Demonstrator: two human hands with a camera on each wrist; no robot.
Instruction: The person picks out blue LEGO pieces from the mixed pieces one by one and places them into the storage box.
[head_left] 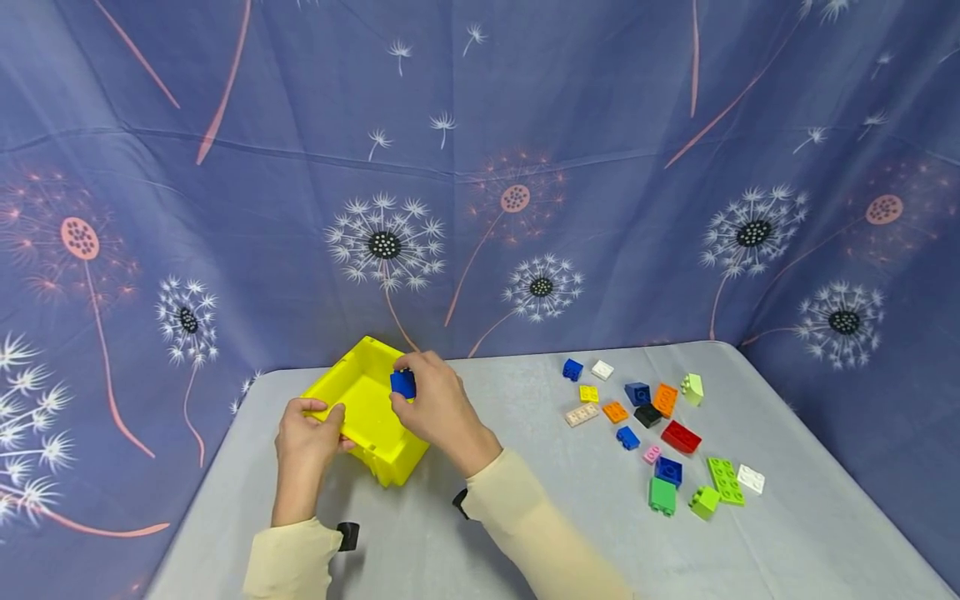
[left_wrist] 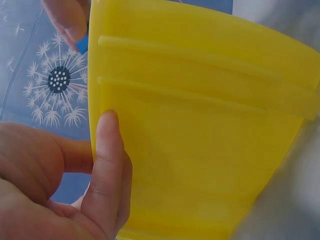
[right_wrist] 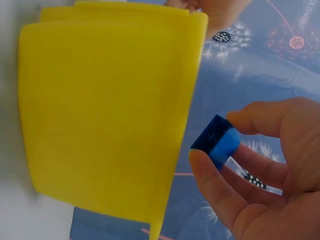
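A yellow plastic bin [head_left: 390,467] stands tilted on the left part of the table, its open top toward me. My left hand [head_left: 306,437] grips the near left rim, thumb on the inside and fingers against the outer wall, as the left wrist view of the hand [left_wrist: 100,175] shows. Between the thumb and fingers of my right hand [head_left: 442,408] is a blue toy building block [head_left: 403,383], held above the bin's opening. In the right wrist view the block [right_wrist: 217,141] shows its hollow underside, apart from the bin wall [right_wrist: 105,115].
Several loose building blocks lie scattered on the right of the grey table [head_left: 525,533], among them a red block [head_left: 681,437], a lime green plate [head_left: 725,481], a green block [head_left: 662,496] and a white one [head_left: 751,479]. A patterned blue cloth [head_left: 615,167] hangs behind the table.
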